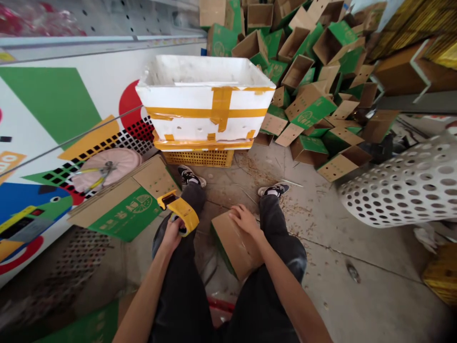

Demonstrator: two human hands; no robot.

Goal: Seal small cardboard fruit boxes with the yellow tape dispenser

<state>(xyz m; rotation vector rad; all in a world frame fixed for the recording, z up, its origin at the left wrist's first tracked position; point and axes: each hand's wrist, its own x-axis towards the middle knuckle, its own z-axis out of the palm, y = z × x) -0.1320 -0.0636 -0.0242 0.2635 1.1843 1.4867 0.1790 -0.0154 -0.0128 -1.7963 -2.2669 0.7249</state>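
My left hand (173, 233) is closed around the handle of a yellow tape dispenser (185, 213), held over my left thigh. Between my knees, a cardboard box (238, 243) with green sides sits tilted, a shiny strip along its upper face. My right hand (245, 220) grips that box near its far edge, fingers laid over the top. The dispenser and the box are apart. What lies under the box is partly hidden by my legs.
Ahead stands a white foam box (200, 102) with orange tape, on a yellow crate (200, 158). Open cardboard boxes (310, 114) are heaped behind it. A flattened carton (132, 200) leans at the left beside a pink round cushion (107, 169). A white perforated basket (403, 183) lies right.
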